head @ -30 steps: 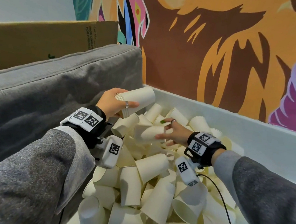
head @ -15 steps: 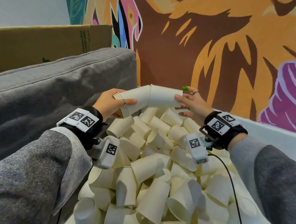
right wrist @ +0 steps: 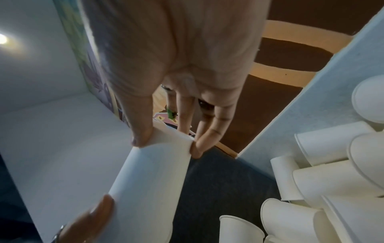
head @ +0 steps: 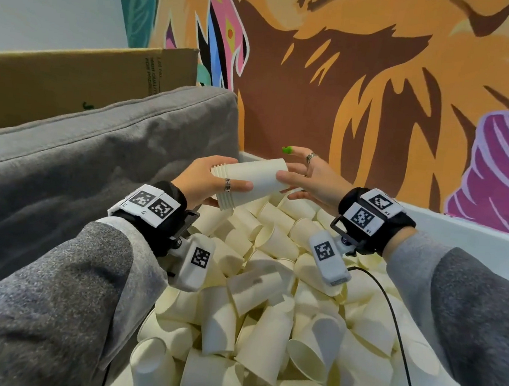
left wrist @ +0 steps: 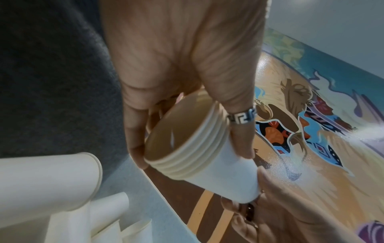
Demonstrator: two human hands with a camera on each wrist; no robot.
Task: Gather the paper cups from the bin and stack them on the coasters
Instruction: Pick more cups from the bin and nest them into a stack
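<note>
A nested stack of cream paper cups lies sideways in the air above the bin, rims to the left. My left hand grips its rim end, with the ringed thumb over the rims. My right hand is at the base end, where its thumb and two fingers pinch the outermost cup's bottom edge. The index finger with the green nail sticks out free. Below, the white bin is heaped with several loose cups. No coaster is in view.
A grey sofa cushion runs along the bin's left side, with a cardboard box behind it. A painted mural wall stands close behind the bin. A black cable hangs from my right wrist over the cups.
My right hand lifted one cup out of the bin, brought it to the stack in my left hand and slid it on. The two now lie straight as one stack.
</note>
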